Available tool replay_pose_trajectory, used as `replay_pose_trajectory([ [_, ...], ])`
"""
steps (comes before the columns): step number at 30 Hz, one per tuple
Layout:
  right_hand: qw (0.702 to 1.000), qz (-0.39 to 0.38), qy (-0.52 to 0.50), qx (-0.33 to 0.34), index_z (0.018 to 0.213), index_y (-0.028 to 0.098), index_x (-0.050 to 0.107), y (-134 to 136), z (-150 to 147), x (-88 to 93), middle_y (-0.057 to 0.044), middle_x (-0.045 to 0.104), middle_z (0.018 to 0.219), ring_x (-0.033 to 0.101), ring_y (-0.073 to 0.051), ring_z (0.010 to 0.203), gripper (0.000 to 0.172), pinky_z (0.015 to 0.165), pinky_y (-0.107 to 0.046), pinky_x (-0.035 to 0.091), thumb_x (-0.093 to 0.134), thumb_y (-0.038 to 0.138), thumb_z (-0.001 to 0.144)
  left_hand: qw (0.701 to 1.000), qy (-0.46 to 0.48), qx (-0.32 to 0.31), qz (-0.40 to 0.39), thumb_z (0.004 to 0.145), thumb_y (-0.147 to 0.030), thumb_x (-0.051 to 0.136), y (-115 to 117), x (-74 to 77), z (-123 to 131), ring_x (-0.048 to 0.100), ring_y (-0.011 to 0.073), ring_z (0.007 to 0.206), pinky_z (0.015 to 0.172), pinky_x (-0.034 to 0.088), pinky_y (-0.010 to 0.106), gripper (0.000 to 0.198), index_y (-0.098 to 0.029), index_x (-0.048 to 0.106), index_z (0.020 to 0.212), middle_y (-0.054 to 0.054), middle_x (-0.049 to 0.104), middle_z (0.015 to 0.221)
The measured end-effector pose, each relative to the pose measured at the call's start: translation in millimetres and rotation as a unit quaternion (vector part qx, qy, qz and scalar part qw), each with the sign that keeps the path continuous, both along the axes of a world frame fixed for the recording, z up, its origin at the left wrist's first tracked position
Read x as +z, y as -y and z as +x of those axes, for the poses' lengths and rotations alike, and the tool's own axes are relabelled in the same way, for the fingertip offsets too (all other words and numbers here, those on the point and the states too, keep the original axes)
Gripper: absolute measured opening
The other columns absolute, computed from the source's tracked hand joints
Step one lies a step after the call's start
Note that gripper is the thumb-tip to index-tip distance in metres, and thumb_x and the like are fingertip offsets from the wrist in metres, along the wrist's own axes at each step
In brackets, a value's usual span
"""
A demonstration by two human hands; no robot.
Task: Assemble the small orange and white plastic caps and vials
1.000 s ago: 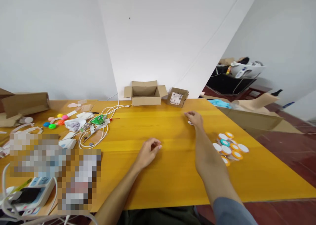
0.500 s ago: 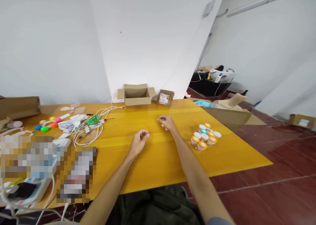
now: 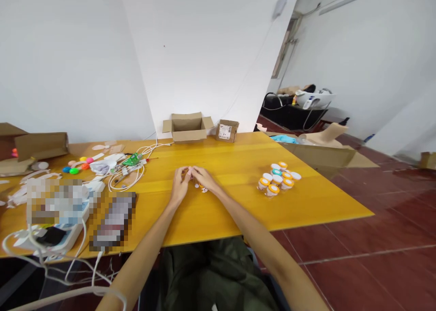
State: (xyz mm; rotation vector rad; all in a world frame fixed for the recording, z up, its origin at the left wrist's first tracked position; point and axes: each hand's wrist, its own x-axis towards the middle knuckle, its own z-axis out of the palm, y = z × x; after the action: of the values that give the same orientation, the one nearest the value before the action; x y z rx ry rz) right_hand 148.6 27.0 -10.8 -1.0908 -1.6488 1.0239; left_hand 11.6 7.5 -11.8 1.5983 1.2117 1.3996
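Above the middle of the yellow wooden table, my left hand and my right hand meet at the fingertips. Fingers of both hands are curled in a pinch; what lies between them is too small and covered to name. Just below my right hand's fingers are small white pieces with dark marks, and I cannot tell whether they hang from the hand or lie on the table. To the right stands a cluster of several small clear jars with orange, white and teal lids, apart from both hands.
At the back stand an open cardboard box and a smaller carton. On the left lie coloured balls, a green circuit board with white cables, a power strip and a blurred-out phone. A large carton stands beyond the right edge.
My right hand has moved left and now meets my left hand at the fingertips. My left hand has closed from a loose curl into a pinch. The view has shifted slightly.
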Motion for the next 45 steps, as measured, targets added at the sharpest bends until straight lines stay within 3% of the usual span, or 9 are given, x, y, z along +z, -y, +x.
replay_pose_trajectory([
  [7,0.987,-0.031,-0.154,-0.031,0.085,0.025,0.073,-3.7,-6.6,1.2,-0.008,0.075,0.089,0.069,-0.024,0.1,0.067,0.092,-0.036,0.052,0.044,0.085,0.081,0.997,-0.065,-0.017,0.041,0.084,-0.031,0.069,7.3,6.0,-4.4,0.062,0.0239,0.113,0.102,0.048,0.038,0.018,-0.023,0.068,0.1,0.007,0.068,0.112],
  [12,0.978,-0.049,-0.195,-0.052,0.088,0.023,0.073,-8.0,-0.9,1.8,-0.009,0.075,0.093,0.068,-0.025,0.107,0.07,0.101,-0.04,0.048,0.041,0.085,0.081,0.987,-0.152,-0.028,0.042,0.078,-0.026,0.072,8.2,7.3,-4.8,0.061,0.0239,0.108,0.101,0.047,0.039,0.009,-0.022,0.068,0.085,0.006,0.065,0.105],
  [18,0.978,-0.017,-0.201,-0.047,0.083,0.023,0.07,-9.1,5.2,-6.0,-0.007,0.075,0.093,0.067,-0.023,0.103,0.053,0.099,-0.039,0.048,0.052,0.073,0.083,0.984,-0.169,-0.016,0.046,0.077,-0.02,0.068,8.6,7.0,-7.9,0.06,0.0234,0.108,0.099,0.047,0.038,0.005,-0.022,0.064,0.08,0.005,0.063,0.103],
  [23,0.989,0.018,-0.149,-0.015,0.087,0.025,0.071,-7.6,23.2,-15.3,-0.002,0.074,0.095,0.066,-0.022,0.099,0.025,0.096,-0.037,0.05,0.067,0.048,0.08,0.981,-0.193,0.013,0.035,0.073,-0.012,0.068,9.8,3.3,-6.8,0.06,0.0216,0.107,0.1,0.046,0.037,0.023,-0.023,0.064,0.093,0.004,0.063,0.108],
  [31,0.97,-0.014,-0.235,-0.062,0.083,0.025,0.071,-10.8,13.4,-10.2,-0.005,0.075,0.099,0.067,-0.024,0.105,0.035,0.097,-0.04,0.05,0.062,0.058,0.082,0.963,-0.264,0.016,0.059,0.077,-0.033,0.077,10.3,-5.0,-3.8,0.056,0.0251,0.116,0.1,0.045,0.039,0.029,-0.027,0.068,0.103,0.005,0.057,0.117],
  [37,0.969,0.0,-0.237,-0.073,0.083,0.025,0.069,-19.0,-3.7,-6.4,-0.004,0.075,0.092,0.068,-0.024,0.103,0.031,0.092,-0.038,0.051,0.056,0.053,0.086,0.962,-0.266,0.004,0.058,0.079,-0.027,0.072,7.7,-8.3,-6.6,0.054,0.0265,0.121,0.102,0.045,0.042,0.026,-0.027,0.068,0.105,0.006,0.056,0.121],
  [41,0.98,0.036,-0.178,-0.083,0.084,0.024,0.069,-20.0,9.9,-13.6,-0.003,0.075,0.095,0.067,-0.022,0.101,0.017,0.093,-0.036,0.051,0.058,0.038,0.085,0.969,-0.241,-0.005,0.06,0.077,-0.014,0.064,9.4,-5.4,-7.3,0.054,0.0249,0.121,0.104,0.045,0.041,0.032,-0.027,0.067,0.106,0.005,0.055,0.121],
  [45,0.995,0.076,-0.04,-0.056,0.083,0.023,0.07,-13.9,29.7,-18.7,-0.002,0.074,0.092,0.067,-0.02,0.09,0.008,0.089,-0.035,0.052,0.063,0.026,0.08,0.973,-0.223,-0.012,0.06,0.074,-0.007,0.058,10.1,-2.8,-5.9,0.06,0.0204,0.102,0.096,0.05,0.037,0.038,-0.025,0.065,0.106,0.004,0.056,0.11],
])
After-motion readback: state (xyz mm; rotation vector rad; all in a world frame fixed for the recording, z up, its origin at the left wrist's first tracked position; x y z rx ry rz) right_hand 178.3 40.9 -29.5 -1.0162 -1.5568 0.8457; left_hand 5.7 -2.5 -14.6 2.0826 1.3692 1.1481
